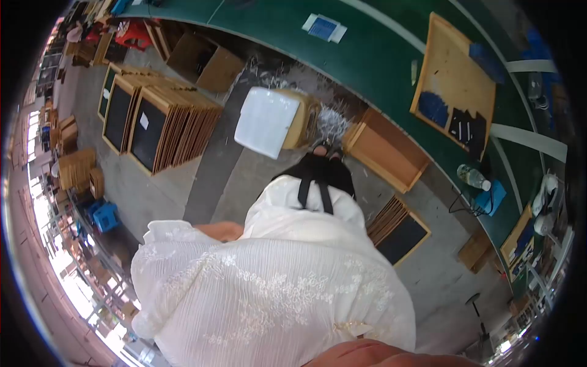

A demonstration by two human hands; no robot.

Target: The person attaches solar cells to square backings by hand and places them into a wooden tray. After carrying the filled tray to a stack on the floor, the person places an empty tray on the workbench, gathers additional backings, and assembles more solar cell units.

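A white lace-trimmed top (pixel 275 275) fills the lower middle, over black shorts (pixel 333 174) with hanging straps. Part of my left arm (pixel 220 230) shows below the left sleeve; the hand itself is out of sight. At the bottom edge, right of centre, blurred bare skin (pixel 391 356) is very close to the camera. It may be my right hand, but its fingers and anything in them cannot be made out. A white-topped stool (pixel 267 121) stands beyond my feet.
A green worktable (pixel 379 67) curves across the top and right, bearing a wooden-framed board (pixel 455 73), a plastic bottle (pixel 472 176) and a blue-and-white item (pixel 324 28). Stacked framed boards (pixel 177 131), an open wooden box (pixel 388 147), a cardboard box (pixel 217 68) and more frames (pixel 400 235) stand on the floor.
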